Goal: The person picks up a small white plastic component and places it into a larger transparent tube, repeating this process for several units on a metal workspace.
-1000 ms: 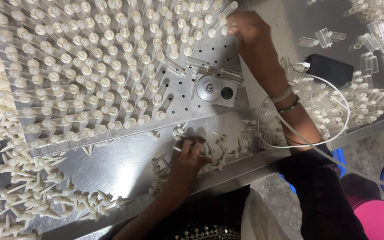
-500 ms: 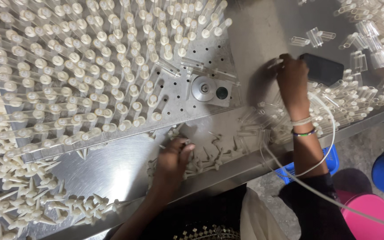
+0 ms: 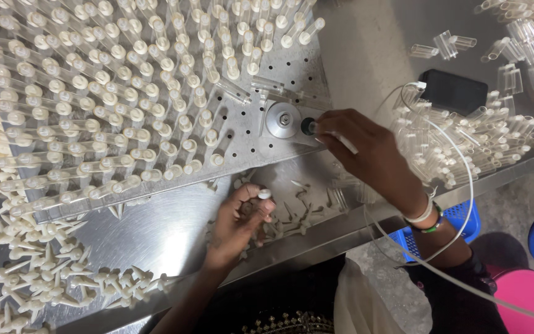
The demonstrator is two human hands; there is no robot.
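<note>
clear tube [image 3: 335, 137] in right hand [image 3: 372, 154] (at socket)

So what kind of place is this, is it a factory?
Probably a small factory assembly bench. A perforated metal plate stands packed with rows of capped clear plastic tubes, loose white pointed plugs lie heaped beside it, and the right hand feeds a tube into a round metal fixture.

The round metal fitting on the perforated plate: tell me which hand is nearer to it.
Right. The right hand reaches to the dark hole just beside the round metal fitting; the left hand is lower, among white plugs.
</note>
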